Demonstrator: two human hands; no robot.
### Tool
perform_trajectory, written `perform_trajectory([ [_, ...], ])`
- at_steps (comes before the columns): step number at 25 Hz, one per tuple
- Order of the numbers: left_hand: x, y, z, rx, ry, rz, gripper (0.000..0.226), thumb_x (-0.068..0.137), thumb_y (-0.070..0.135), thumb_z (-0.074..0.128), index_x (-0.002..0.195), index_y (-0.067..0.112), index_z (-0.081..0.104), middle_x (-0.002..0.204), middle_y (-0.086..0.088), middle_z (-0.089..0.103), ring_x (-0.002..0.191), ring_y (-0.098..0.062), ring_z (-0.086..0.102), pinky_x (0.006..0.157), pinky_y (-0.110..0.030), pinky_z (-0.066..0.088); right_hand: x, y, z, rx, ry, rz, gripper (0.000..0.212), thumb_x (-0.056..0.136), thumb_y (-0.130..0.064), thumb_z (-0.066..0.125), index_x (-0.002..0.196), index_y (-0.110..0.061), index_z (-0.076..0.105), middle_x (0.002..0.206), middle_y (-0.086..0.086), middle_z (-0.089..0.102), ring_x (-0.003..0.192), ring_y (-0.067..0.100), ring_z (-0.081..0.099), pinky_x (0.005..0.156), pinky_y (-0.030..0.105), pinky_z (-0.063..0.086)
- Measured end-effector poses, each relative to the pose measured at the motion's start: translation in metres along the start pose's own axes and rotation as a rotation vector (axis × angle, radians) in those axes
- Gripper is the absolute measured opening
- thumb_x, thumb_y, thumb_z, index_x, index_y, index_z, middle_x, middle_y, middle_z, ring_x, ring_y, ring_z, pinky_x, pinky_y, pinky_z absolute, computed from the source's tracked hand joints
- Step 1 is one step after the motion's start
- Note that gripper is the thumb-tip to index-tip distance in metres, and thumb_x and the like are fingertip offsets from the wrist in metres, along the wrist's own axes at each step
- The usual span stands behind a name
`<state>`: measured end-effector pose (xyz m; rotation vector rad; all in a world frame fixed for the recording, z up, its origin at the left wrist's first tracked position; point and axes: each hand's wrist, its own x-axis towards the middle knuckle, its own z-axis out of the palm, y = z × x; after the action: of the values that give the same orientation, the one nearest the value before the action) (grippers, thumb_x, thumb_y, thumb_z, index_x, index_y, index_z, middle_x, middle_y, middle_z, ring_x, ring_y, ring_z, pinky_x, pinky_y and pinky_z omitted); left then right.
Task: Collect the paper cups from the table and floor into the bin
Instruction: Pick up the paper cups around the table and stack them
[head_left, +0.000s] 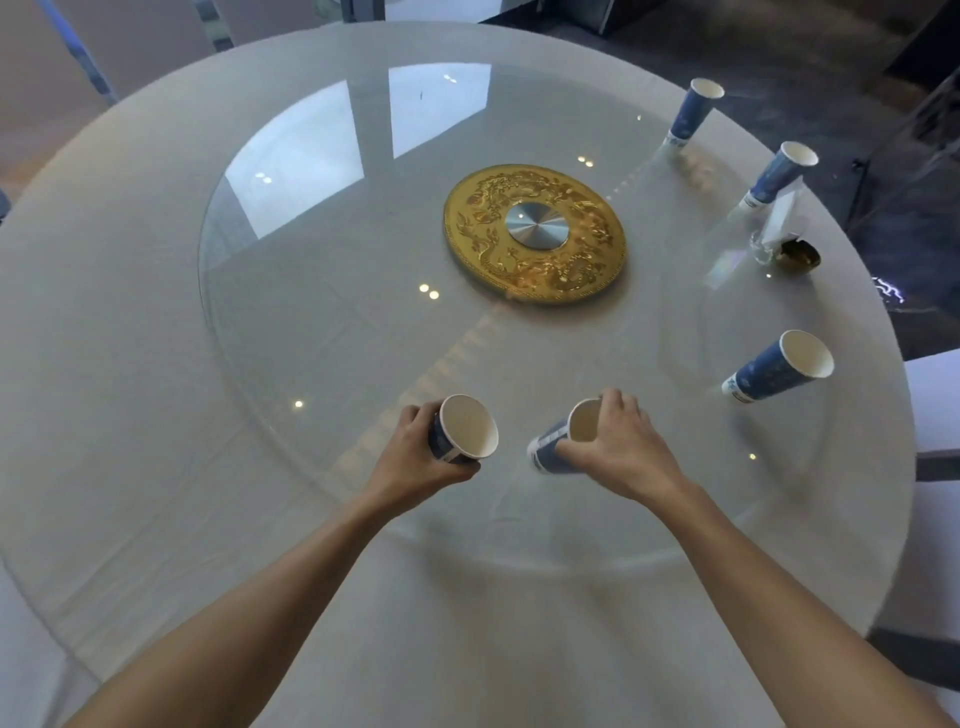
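My left hand (415, 457) is wrapped around a blue paper cup (465, 428) with a white inside, held above the glass turntable (322, 312), mouth tilted toward me. My right hand (618, 441) grips a second blue paper cup (558, 441) by its rim, its base low over the glass. Three more blue paper cups stand along the right side of the round table (104, 364): one near (779, 366), one further back (779, 174), one at the far right edge (693, 111). No bin is in view.
A gold disc with a silver hub (535, 234) sits at the turntable's centre. A clear stand with a white card and a dark gold object (789, 241) are at the right edge. White chair covers show at right (935, 400) and dark floor beyond.
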<state>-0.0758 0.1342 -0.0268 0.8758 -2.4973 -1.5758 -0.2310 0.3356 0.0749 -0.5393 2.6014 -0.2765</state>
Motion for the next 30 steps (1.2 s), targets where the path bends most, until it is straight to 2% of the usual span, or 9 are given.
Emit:
perform_trajectory([
  [3,-0.015,0.013,0.016,0.046,-0.074,0.040,0.085,0.067,0.032,0.092,0.141,0.035,0.050,0.124,0.003,0.044,0.107,-0.013,0.060,0.086,-0.011,0.044,-0.018,0.016,-0.022,0.283,0.198,-0.050,0.076,0.081,-0.049,0.065,0.146,-0.017,0.041,0.138,0.006,0.043,0.126,0.026,0.049,0.096,0.039,0.044],
  [7,-0.032,0.033,0.045,0.112,-0.120,0.106,0.086,0.063,0.042,0.091,0.139,0.039,0.050,0.117,0.005,0.041,0.101,-0.010,0.060,0.089,-0.022,0.055,-0.052,0.036,-0.032,0.577,0.248,-0.096,0.083,0.075,-0.053,0.055,0.151,-0.020,0.042,0.139,0.000,0.040,0.123,0.016,0.051,0.093,0.029,0.042],
  [14,-0.052,0.058,0.102,0.120,-0.215,0.222,0.089,0.054,0.053,0.086,0.135,0.046,0.051,0.114,0.009,0.041,0.106,-0.008,0.056,0.096,-0.029,0.054,-0.103,0.093,-0.016,0.624,0.205,-0.040,0.096,0.072,-0.059,0.057,0.157,-0.019,0.038,0.141,-0.002,0.044,0.125,0.008,0.046,0.092,0.021,0.038],
  [17,-0.065,0.073,0.127,0.131,-0.330,0.292,0.089,0.055,0.053,0.087,0.136,0.050,0.049,0.116,0.012,0.042,0.109,-0.011,0.058,0.098,-0.037,0.056,-0.129,0.120,-0.008,0.691,0.209,0.023,0.088,0.076,-0.052,0.063,0.155,-0.022,0.039,0.144,-0.009,0.045,0.131,0.007,0.044,0.103,0.025,0.037],
  [20,-0.081,0.095,0.157,0.184,-0.473,0.392,0.092,0.062,0.050,0.086,0.142,0.050,0.041,0.121,0.010,0.048,0.114,-0.014,0.057,0.099,-0.040,0.054,-0.160,0.148,0.002,0.750,0.245,0.079,0.063,0.076,-0.050,0.069,0.133,-0.029,0.053,0.131,-0.010,0.058,0.119,0.008,0.057,0.091,0.020,0.044],
  [22,-0.094,0.108,0.178,0.197,-0.562,0.433,0.095,0.065,0.047,0.085,0.147,0.049,0.036,0.122,0.009,0.050,0.113,-0.015,0.059,0.098,-0.041,0.054,-0.179,0.168,0.009,0.766,0.271,0.113,0.050,0.079,-0.048,0.074,0.123,-0.037,0.053,0.126,-0.011,0.057,0.114,0.000,0.057,0.087,0.019,0.043],
  [26,-0.119,0.129,0.224,0.187,-0.709,0.493,0.093,0.065,0.033,0.083,0.145,0.048,0.037,0.120,0.008,0.049,0.108,-0.013,0.059,0.094,-0.037,0.055,-0.215,0.209,0.025,0.756,0.299,0.225,0.052,0.085,-0.042,0.079,0.129,-0.034,0.054,0.131,-0.007,0.049,0.113,0.003,0.056,0.094,0.021,0.046],
  [28,-0.132,0.137,0.247,0.196,-0.777,0.542,0.085,0.062,0.031,0.080,0.137,0.043,0.042,0.119,0.009,0.053,0.107,-0.014,0.059,0.093,-0.040,0.055,-0.233,0.226,0.031,0.733,0.326,0.276,0.062,0.082,-0.047,0.081,0.135,-0.028,0.055,0.129,-0.009,0.051,0.116,0.007,0.056,0.097,0.028,0.051],
  [30,-0.145,0.144,0.270,0.197,-0.858,0.578,0.080,0.059,0.032,0.077,0.131,0.040,0.042,0.119,0.011,0.057,0.108,-0.016,0.060,0.093,-0.044,0.054,-0.252,0.242,0.038,0.744,0.343,0.309,0.060,0.079,-0.050,0.082,0.130,-0.030,0.057,0.123,-0.014,0.055,0.114,0.006,0.057,0.098,0.032,0.053],
])
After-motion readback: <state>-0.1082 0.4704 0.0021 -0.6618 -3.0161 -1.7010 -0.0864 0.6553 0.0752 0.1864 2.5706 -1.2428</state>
